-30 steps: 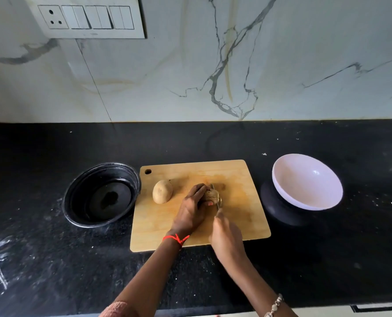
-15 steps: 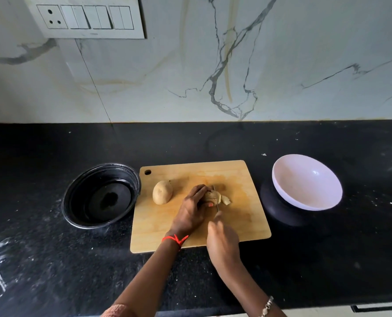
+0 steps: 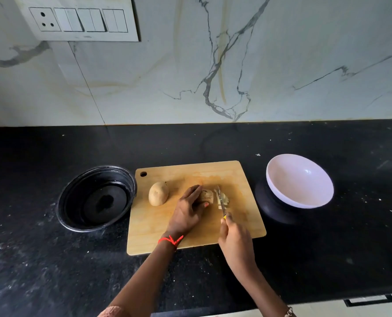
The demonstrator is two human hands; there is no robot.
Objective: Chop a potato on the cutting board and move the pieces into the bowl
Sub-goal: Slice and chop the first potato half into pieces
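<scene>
A wooden cutting board (image 3: pixel 190 239) lies on the black counter. A whole potato (image 3: pixel 158 193) rests on its left part. My left hand (image 3: pixel 188 211) presses down on a partly cut potato (image 3: pixel 207 196) at the board's middle. My right hand (image 3: pixel 235 243) grips a knife (image 3: pixel 221 201) whose blade stands between that potato and a cut slice (image 3: pixel 224 199) lying just to its right. The white bowl (image 3: pixel 299 180) sits to the right of the board, tilted, with nothing in it.
A black round bowl (image 3: pixel 96 199) stands left of the board, touching its edge. A dark round object (image 3: pixel 272 207) sits under the white bowl. The marble wall with a switch panel (image 3: pixel 80 19) rises behind. The counter's front edge runs below my arms.
The knife has come down through the potato and a slice has fallen off to the right. My right hand has shifted slightly right; my left hand holds the same spot.
</scene>
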